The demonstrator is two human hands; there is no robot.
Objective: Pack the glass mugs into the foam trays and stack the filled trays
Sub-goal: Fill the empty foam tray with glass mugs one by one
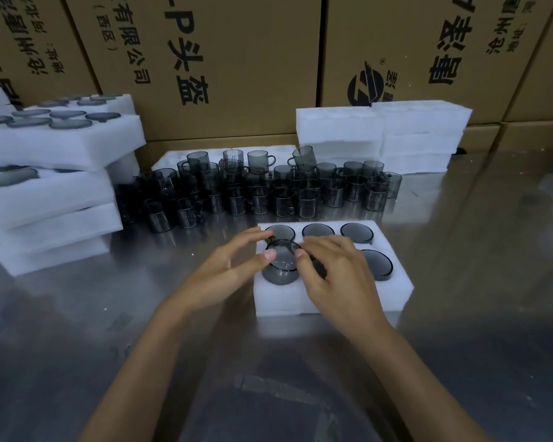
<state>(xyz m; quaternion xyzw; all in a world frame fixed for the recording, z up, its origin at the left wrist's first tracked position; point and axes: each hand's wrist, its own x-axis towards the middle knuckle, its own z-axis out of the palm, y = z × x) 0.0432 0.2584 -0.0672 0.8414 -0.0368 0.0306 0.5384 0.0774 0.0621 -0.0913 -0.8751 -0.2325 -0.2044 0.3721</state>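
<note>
- Dozens of loose smoked-glass mugs [262, 186] crowded the far part of the steel table [460, 250] in the head view, most upright, one at the back tilted with its handle to the left.
- Filled foam trays [45, 173] sat stacked unevenly at the left; empty foam trays [380, 135] were piled at the back right; printed cardboard cartons [237, 59] walled off the rear.
- The six-pocket foam tray [332, 298] lay in front of the loose mugs, its long axis running left to right.
- Three mugs filled its far row and one its near right pocket, all seated with a round face up.
- The mug being packed [283, 261] stood upright and partly sunk in the near left pocket, its handle pointing to the far left.
- The left hand [233, 266] touched that mug's rim with thumb and fingertips, fingers lightly curved round it.
- The right hand [332, 269] pinched the opposite rim, covering the near middle pocket.
</note>
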